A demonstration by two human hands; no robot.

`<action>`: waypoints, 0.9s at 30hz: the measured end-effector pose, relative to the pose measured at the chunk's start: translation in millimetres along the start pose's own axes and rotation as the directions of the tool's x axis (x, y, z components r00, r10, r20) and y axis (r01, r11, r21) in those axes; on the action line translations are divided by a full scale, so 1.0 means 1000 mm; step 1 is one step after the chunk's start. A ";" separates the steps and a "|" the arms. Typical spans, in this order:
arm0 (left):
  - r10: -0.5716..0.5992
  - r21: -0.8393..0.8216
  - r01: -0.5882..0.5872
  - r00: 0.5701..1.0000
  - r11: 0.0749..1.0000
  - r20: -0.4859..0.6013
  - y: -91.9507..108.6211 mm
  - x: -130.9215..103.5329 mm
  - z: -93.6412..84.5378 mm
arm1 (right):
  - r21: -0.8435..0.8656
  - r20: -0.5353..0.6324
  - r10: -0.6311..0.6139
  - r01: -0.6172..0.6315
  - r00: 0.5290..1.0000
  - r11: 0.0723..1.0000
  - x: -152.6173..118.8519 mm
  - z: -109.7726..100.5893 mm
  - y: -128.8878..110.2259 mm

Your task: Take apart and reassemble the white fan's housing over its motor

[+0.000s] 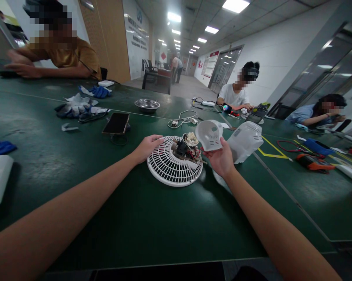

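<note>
A white round fan grille (176, 180) lies on the green table in front of me. The exposed fan motor (182, 149), with wires and metal parts, sits on top of it. At the grille's left rim, my left hand (147, 149) grips the edge, its fingers resting over the slats. Just right of the motor, my right hand (221, 159) holds a white plastic motor cover (208, 134) with vent slots, raised above the table. Behind that hand stands a larger white plastic housing (245, 141), partly hidden by the hand and cover.
Beyond the grille are a metal bowl (147, 104), a white cable (181, 120) and a phone on a stand (116, 123). Gloves (76, 106) lie at the left. An orange multimeter (313, 163) lies at the right. Other people sit around the table.
</note>
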State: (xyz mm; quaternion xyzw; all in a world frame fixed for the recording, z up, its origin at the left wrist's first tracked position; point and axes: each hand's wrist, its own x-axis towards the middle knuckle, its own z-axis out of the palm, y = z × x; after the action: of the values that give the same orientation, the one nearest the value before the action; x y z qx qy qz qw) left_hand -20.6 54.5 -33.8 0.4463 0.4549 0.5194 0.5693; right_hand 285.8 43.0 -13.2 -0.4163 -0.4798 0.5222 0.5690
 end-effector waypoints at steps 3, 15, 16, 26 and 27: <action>0.025 0.019 -0.025 1.000 1.000 -0.002 0.001 -0.004 0.002 | -0.077 0.006 -0.193 0.193 0.981 0.978 -0.016 0.021 0.001; 0.392 0.524 -0.397 0.911 0.754 0.127 0.004 -0.009 -0.002 | -0.523 0.373 -0.373 0.525 0.850 0.672 -0.038 0.029 -0.007; 0.433 0.541 -0.451 0.885 0.710 0.170 0.007 -0.011 -0.001 | -0.529 0.378 -0.376 0.531 0.846 0.662 -0.038 0.028 -0.007; 0.414 0.504 -0.605 0.793 0.616 0.446 0.025 -0.031 0.017 | -0.535 0.400 -0.380 0.549 0.834 0.642 -0.032 0.017 -0.006; 0.415 0.525 -0.628 0.777 0.575 0.474 0.025 -0.031 0.017 | -0.521 0.415 -0.373 0.553 0.830 0.650 -0.033 0.017 -0.006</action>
State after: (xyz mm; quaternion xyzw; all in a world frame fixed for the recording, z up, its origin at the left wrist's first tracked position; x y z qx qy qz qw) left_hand -9.5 24.8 -4.7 0.8047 0.3613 0.3961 0.2548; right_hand 270.3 9.2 -7.4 -0.3660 -0.7880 0.2212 0.4429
